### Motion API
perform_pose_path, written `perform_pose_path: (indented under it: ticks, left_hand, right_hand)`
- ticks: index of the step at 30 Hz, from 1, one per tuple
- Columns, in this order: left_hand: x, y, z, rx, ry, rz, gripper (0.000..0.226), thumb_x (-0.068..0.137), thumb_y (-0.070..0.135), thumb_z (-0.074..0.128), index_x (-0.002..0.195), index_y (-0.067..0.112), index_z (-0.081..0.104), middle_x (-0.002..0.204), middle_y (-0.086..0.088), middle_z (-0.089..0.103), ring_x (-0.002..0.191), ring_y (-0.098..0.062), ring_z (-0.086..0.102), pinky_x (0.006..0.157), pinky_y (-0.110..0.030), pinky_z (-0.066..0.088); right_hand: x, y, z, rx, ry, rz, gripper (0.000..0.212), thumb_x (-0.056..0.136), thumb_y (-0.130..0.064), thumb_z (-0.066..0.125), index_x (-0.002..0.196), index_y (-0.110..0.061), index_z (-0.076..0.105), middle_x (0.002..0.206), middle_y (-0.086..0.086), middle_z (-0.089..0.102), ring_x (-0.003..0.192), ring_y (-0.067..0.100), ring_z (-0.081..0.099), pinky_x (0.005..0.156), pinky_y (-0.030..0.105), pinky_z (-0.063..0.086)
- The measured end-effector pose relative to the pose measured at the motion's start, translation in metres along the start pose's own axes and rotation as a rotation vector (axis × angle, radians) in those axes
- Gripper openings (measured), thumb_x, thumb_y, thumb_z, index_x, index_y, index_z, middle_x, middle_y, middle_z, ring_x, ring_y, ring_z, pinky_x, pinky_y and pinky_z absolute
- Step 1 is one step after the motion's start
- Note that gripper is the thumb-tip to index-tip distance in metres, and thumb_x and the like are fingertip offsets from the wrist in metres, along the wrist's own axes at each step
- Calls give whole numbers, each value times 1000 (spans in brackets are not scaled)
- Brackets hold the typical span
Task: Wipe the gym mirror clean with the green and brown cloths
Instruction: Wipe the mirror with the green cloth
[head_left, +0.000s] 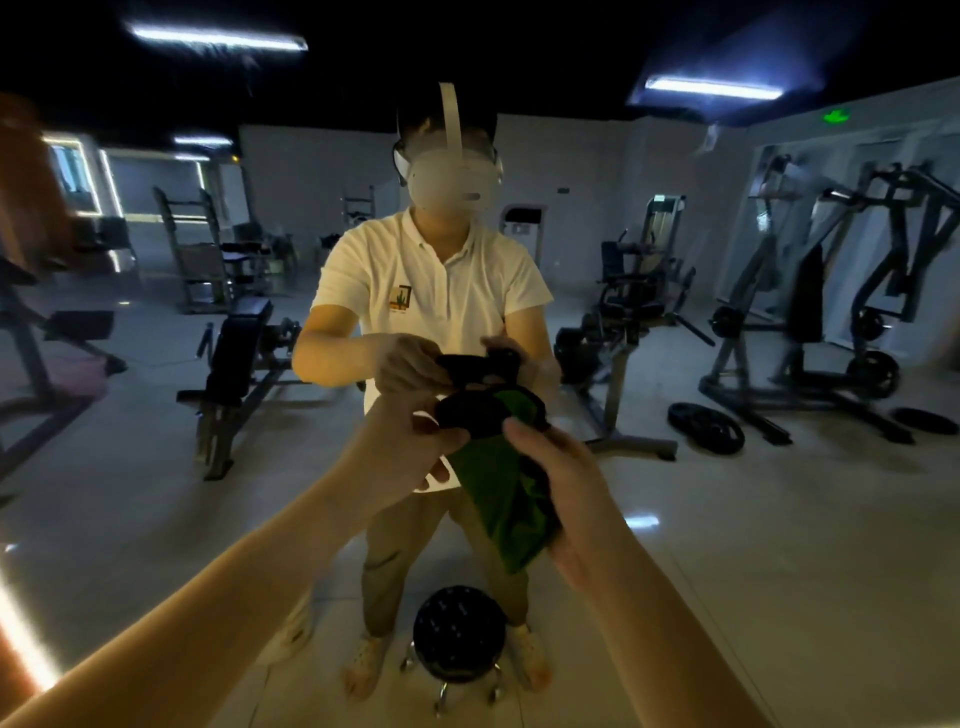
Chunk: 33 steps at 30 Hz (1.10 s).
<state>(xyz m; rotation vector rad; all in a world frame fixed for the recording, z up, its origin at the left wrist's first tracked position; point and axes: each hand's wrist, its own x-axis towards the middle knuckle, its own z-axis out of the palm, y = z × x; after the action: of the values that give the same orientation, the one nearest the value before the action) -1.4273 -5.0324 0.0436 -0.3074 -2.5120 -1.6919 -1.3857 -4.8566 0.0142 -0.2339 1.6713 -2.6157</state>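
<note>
- Your right hand (566, 488) grips the green cloth (498, 499), with the fingers curled round its lower folds and the thumb lying over the top edge.
- Your left hand (410, 441) pinches the brown cloth (470, 413) with curled fingers. The cloth is bunched into a rounded wad at the fingertips.
- The green cloth is a deep, flat green. It is creased and hangs in a long loose fold down and to the right from between your hands.
- The brown cloth looks almost black in this dim light. It sits on top of the green one, touching it at the upper end.
- Both cloths are held up right at the gym mirror (649, 260). You can't tell from here whether they touch the glass.
- The mirror shows a reflected person (431, 291) in a white polo shirt and a headset, with hands meeting yours around a dark bundle.
- A round black stool (460, 631) stands low in the middle, below the cloths.
- A weight bench (239, 358) shows on the left and weight plates (706, 428) lie on the floor to the right.
</note>
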Motion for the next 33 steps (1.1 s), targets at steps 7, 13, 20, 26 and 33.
perform_pose_path:
  ticks: [7,13,20,26,33]
  left_hand:
    - [7,35,-11,-34,378,324,27,92,2,73,110,13,56,95,-8,70,61,-20,71,51,-32,58]
    - [22,51,11,-63,645,746,40,94,-6,63,122,17,48,115,7,65,107,-9,66,89,-25,57]
    - [83,27,27,712,554,1225,49,102,6,52,149,1,39,155,-26,27,147,-46,32,121,-56,33]
    - [103,58,17,1135,519,1222,58,106,27,37,156,-3,36,165,-28,22,154,-45,20,128,-53,16]
    - [105,44,110,1171,597,1109,75,107,37,37,163,-1,4,168,-23,-9,158,-36,-9,129,-47,-7]
  right_hand:
    - [32,-19,1,-652,206,-474,26,83,-20,69,98,2,68,87,18,69,85,32,68,81,50,58]
    - [78,-45,32,-764,340,-884,16,89,-27,59,88,-14,68,80,-1,66,75,26,63,68,45,54]
    - [94,-55,14,-866,429,-851,17,85,-33,53,84,-18,60,70,-1,59,68,24,58,62,49,51]
    - [76,-57,-41,-939,381,-904,17,94,-30,59,90,-16,67,84,-3,68,74,16,66,66,42,57]
    - [48,-92,-173,-1061,743,-983,10,99,-8,62,98,-16,66,80,-7,66,68,12,65,60,25,52]
